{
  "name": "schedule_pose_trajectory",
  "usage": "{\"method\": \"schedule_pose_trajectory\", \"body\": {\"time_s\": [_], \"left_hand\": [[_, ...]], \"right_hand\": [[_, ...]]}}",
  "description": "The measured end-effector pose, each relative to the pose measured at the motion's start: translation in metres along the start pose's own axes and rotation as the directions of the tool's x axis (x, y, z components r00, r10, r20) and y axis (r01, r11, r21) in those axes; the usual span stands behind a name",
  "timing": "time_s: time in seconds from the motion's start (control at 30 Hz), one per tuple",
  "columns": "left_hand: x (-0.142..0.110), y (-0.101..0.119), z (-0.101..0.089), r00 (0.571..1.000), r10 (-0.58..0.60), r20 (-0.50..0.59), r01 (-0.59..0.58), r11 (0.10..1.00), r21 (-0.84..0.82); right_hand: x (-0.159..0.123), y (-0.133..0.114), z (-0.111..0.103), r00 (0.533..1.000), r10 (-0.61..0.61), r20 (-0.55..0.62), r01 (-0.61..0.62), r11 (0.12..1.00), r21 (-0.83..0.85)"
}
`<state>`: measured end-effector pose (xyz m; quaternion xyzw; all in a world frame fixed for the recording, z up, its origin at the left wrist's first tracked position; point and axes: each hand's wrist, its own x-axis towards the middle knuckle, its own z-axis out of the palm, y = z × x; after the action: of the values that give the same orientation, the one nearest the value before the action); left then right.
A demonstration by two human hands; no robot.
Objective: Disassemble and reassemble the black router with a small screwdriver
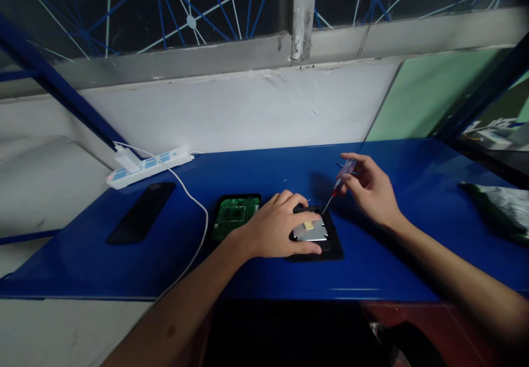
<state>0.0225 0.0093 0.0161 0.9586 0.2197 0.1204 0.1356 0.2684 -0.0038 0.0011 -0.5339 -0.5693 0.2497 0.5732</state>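
Note:
A screwdriver with a clear purple handle and red collar is held in my right hand. Its thin shaft slants down to the upper right part of a black plastic casing, where the tip appears to touch. Set in that casing is a silver metal plate with a small yellowish pad on it. My left hand reaches over the casing from the left and steadies it, thumb along the near side, fingers across the plate and far edge. Left of that hand lies a green circuit board in a black shell, partly covered by the hand.
On the blue table, a black phone-like slab lies left. Behind it, a white power strip holds a plug; its white cable loops forward. Tiny light bits lie behind the casing. A silver-and-green bag sits right.

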Motion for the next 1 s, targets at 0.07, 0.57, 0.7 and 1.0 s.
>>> {"method": "schedule_pose_trajectory", "body": {"time_s": [0.07,0.57,0.7,1.0], "left_hand": [[-0.0001,-0.0003,0.0000,1.000,0.002,-0.001,-0.002,1.000,-0.007],[-0.0007,-0.0004,0.0003,1.000,-0.002,0.004,0.002,1.000,-0.006],[-0.0007,-0.0007,0.0005,1.000,0.000,-0.006,0.000,1.000,-0.002],[-0.0015,-0.0007,0.0020,1.000,0.011,-0.016,-0.011,1.000,-0.003]], "right_hand": [[-0.0013,-0.0008,0.0001,1.000,-0.011,0.002,0.011,1.000,-0.002],[-0.0069,-0.0034,-0.0013,0.994,-0.106,0.035,0.107,0.994,-0.027],[-0.0070,-0.0028,-0.0020,0.994,-0.103,0.035,0.104,0.994,-0.035],[-0.0090,-0.0039,-0.0019,0.991,-0.123,0.056,0.125,0.992,-0.026]]}}
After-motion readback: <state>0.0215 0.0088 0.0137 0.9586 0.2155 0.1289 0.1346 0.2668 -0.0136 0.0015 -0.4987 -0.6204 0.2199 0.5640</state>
